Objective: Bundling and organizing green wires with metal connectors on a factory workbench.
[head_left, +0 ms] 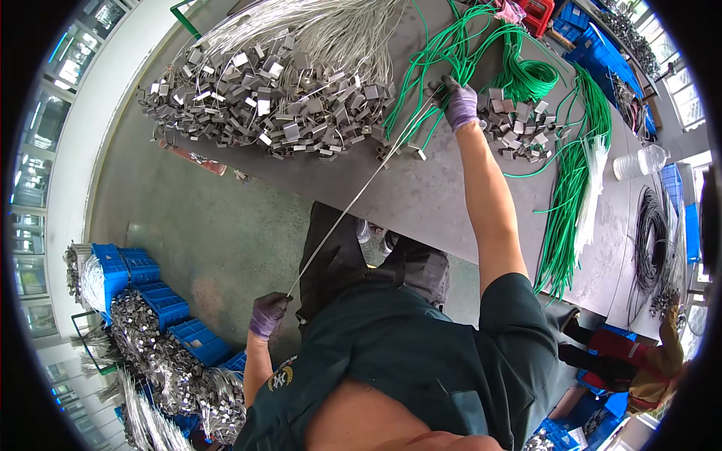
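Note:
My left hand (268,314), in a purple glove, is drawn back low beside my hip and grips the end of a thin silver cable (353,203) pulled taut. The cable runs up to my right hand (460,104), also gloved in purple, which is stretched out over the grey table (421,195) and closed on the cable's far end among green cables (451,52). A small metal clip (416,152) lies on the table near the cable. A big heap of silver cables with square metal clips (263,98) lies left of my right hand.
A smaller pile of metal clips (519,124) and a long green cable bundle (571,195) lie right of my right hand. Black wire coils (650,240) sit at the table's right end. Blue crates (150,301) with finished clip cables stand on the floor at left. Another person (639,368) is at lower right.

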The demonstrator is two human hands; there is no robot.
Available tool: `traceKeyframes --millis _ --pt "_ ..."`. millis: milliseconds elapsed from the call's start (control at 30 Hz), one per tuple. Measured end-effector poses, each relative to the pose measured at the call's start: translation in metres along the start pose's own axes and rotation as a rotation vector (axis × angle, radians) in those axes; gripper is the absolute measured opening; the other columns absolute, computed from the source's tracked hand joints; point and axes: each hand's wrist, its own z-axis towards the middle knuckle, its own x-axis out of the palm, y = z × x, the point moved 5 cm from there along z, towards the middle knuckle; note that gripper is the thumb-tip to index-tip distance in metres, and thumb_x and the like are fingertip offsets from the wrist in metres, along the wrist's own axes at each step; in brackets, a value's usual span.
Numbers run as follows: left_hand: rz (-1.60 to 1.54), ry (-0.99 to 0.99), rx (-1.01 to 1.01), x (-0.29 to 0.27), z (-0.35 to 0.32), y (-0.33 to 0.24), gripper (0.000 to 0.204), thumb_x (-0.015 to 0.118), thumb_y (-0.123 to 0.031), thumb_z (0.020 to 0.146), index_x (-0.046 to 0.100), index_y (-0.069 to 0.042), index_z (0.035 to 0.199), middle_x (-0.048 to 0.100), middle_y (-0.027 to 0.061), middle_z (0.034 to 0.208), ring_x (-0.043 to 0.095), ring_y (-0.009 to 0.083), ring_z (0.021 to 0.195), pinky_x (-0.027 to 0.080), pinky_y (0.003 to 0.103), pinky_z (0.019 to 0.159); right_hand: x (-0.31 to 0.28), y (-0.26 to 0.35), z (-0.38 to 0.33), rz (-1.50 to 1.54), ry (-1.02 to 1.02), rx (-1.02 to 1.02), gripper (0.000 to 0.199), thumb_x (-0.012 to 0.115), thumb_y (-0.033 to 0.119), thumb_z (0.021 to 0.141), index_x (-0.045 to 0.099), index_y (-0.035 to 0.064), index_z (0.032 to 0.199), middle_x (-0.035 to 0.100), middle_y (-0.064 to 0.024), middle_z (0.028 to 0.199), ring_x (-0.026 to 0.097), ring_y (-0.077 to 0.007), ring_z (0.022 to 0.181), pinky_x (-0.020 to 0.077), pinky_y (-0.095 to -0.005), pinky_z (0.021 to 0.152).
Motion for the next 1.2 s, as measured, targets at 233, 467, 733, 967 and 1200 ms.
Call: traceKeyframes --millis 233,467,733,967,1200 --pt "0.048 -0.07 0.009 -0.005 -0.001 0.013 0.022 0.059 -0.023 0.082 0.065 -0.002 0.083 0.049 -0.0011 0.057 0.043 0.0058 0.049 0.034 0.022 0.044 0.008 -0.001 0.003 -0.05 0.015 -0.008 0.02 0.048 0.013 0.086 0.048 -0.0019 0.099 0.062 -0.0188 0.077 0.063 -0.0308 0.063 0.0499 -0.0303 0.044" --pt "0.124 -0.096 0.106 -0.003 -0.003 -0.003 0.028 0.056 -0.03 0.084 0.065 -0.004 0.081 0.046 -0.0024 0.053 0.041 0.0053 0.044 0.033 0.022 0.04 0.013 -0.003 -0.001 0.094 0.064 -0.011 0.022 0.047 0.015 0.087 0.048 -0.0022 0.102 0.062 -0.0171 0.081 0.063 -0.0307 0.068 0.0513 -0.0302 0.049" --pt "0.316 -0.126 0.278 -0.006 -0.001 0.008 0.031 0.054 -0.034 0.085 0.065 -0.005 0.081 0.048 -0.0014 0.054 0.043 0.0063 0.046 0.035 0.023 0.042 0.011 -0.003 0.005 0.133 0.017 -0.006 0.022 0.045 0.019 0.089 0.047 0.0008 0.1 0.06 -0.0149 0.079 0.062 -0.0295 0.066 0.0468 -0.0288 0.045" --pt "0.269 -0.108 0.183 -0.003 0.0 -0.002 0.032 0.055 -0.036 0.084 0.065 -0.005 0.083 0.048 -0.0011 0.054 0.043 0.0067 0.046 0.036 0.024 0.043 0.01 0.005 0.001 0.09 0.004 -0.057 0.019 0.047 0.019 0.088 0.047 0.0024 0.098 0.061 -0.0152 0.075 0.062 -0.0298 0.059 0.0463 -0.0302 0.042" --pt "0.193 -0.104 0.096 -0.002 -0.001 -0.003 0.029 0.057 -0.033 0.083 0.065 -0.006 0.084 0.048 -0.0005 0.053 0.043 0.0069 0.046 0.035 0.023 0.043 0.012 0.009 -0.001 0.121 0.004 -0.095 0.02 0.049 0.02 0.087 0.047 0.003 0.097 0.061 -0.0152 0.072 0.062 -0.0291 0.058 0.046 -0.0306 0.041"
